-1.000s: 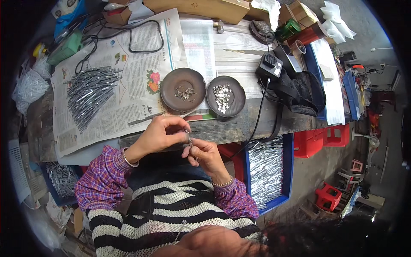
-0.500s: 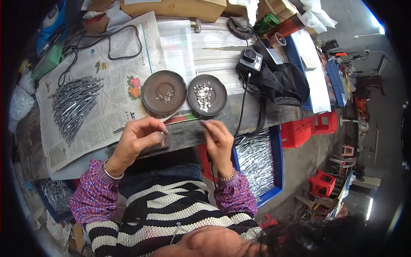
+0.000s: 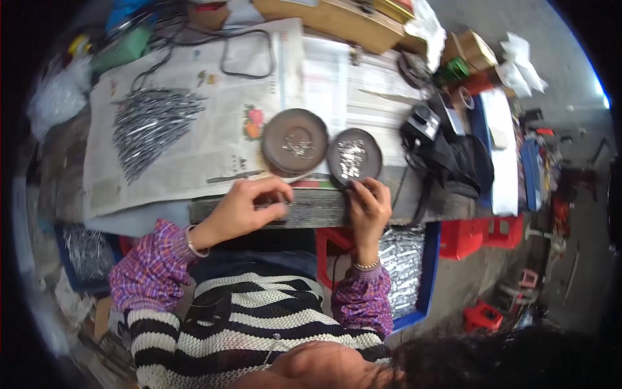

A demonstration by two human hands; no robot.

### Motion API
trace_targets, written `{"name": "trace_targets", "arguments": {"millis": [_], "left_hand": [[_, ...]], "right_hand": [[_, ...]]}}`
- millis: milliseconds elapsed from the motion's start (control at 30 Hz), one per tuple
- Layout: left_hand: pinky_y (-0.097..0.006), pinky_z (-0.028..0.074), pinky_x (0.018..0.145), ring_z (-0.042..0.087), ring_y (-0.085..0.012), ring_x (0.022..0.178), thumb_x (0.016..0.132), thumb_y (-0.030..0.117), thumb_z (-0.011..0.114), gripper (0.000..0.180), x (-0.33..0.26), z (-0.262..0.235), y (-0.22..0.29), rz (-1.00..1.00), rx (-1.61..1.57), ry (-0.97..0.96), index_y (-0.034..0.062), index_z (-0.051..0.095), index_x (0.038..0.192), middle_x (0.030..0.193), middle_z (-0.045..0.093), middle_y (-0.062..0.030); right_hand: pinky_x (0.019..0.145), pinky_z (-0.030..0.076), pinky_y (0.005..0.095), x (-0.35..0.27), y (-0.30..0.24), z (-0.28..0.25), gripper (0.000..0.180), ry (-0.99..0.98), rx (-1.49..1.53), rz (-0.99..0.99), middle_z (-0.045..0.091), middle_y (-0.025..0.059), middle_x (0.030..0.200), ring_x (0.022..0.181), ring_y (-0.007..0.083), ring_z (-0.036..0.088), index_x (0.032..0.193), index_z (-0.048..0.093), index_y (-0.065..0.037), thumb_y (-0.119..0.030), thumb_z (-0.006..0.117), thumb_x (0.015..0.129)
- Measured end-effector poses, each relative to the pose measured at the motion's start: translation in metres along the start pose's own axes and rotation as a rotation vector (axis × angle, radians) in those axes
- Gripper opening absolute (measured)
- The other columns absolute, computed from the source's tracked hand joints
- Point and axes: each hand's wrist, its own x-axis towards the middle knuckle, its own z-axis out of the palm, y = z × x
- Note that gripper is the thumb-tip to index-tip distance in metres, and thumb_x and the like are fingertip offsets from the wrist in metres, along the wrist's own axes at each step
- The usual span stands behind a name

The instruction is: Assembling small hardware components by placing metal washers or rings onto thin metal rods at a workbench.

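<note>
My left hand (image 3: 249, 206) is over the table's near edge, thumb and fingers curled toward each other. Something grey and blurred shows at its fingertips, too smeared to name. At the near rim of the right-hand dark round dish (image 3: 372, 155), my right hand (image 3: 372, 206) has its fingertips pinched together; what is in them is hidden. Small shiny metal pieces (image 3: 350, 155) lie in that dish. Beside it on the left is a larger brown dish (image 3: 280, 146) with several tiny pin-like metal parts (image 3: 299, 147).
A fan of slim metal strips (image 3: 152, 126) lies on newspaper (image 3: 223, 136) at left. Black cable (image 3: 269, 58) curls behind it. A black device (image 3: 421, 123) and black bag (image 3: 470, 159) are at right. Blue crates (image 3: 424, 285) of metal parts and red stools (image 3: 463, 236) are below.
The view has shifted, so the table appears further right and higher. My right hand has moved up to the right dish's rim. The left hand's thumb and fingers have parted slightly.
</note>
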Motion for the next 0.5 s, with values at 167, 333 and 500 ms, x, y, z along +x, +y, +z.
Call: {"name": "trace_targets", "arguments": {"millis": [167,333,500], "left_hand": [[-0.021,0.044,0.065,0.054,-0.0051,0.072,0.079,0.002,0.063,0.017,-0.001,-0.001,-0.006,0.079,0.003,-0.016,0.0022,0.062,0.096,0.077,0.060,-0.0007],[-0.023,0.046,0.064,0.055,-0.0063,0.066,0.079,0.006,0.062,0.020,-0.005,0.001,-0.015,0.092,-0.064,0.029,0.0018,0.063,0.099,0.076,0.062,-0.0031],[-0.023,0.046,0.078,0.056,-0.0074,0.086,0.082,0.000,0.059,0.022,-0.008,-0.001,-0.014,0.011,-0.165,-0.056,-0.0004,0.060,0.104,0.096,0.061,-0.0033]], "right_hand": [[0.069,0.048,0.0293,-0.007,0.014,0.000,0.020,0.002,0.160,0.127,0.062,0.0099,0.089,0.081,0.0225,0.060,0.090,0.070,-0.003,0.004,0.068,0.071],[0.069,0.046,0.0224,-0.006,-0.001,-0.002,0.017,0.010,0.278,0.219,0.064,0.0070,0.091,0.077,0.0121,0.060,0.091,0.068,0.003,0.008,0.066,0.075],[0.075,0.045,0.0238,-0.014,-0.033,0.005,0.009,-0.079,0.680,0.435,0.065,0.0062,0.086,0.080,0.0129,0.059,0.086,0.067,0.005,0.004,0.063,0.079]]}}
